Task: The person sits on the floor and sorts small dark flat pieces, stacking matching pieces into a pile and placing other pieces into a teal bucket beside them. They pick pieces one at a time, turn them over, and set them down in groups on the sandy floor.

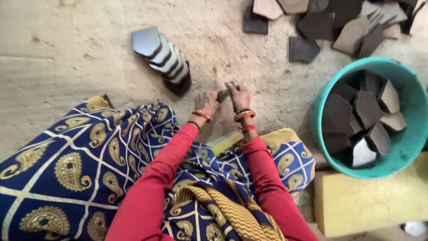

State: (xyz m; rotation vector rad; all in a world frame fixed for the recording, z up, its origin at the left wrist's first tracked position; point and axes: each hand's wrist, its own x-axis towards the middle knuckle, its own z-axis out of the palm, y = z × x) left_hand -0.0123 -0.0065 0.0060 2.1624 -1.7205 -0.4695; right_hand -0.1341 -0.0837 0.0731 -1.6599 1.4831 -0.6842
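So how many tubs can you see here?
1. The teal tub stands on the ground at the right, beside the person's right hand, part-filled with dark flat pieces. Others may sit outside the picture.

Teal tub; red sleeves; blue-gold paisley cloth.

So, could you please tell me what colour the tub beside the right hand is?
The tub is teal, seen in the head view.

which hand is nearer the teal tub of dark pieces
Right. The right hand is on the tub's side of the lap, with bare floor between it and the teal tub. The left hand lies farther away, toward the leaning stack of pieces. Both hands hold a small dark piece.
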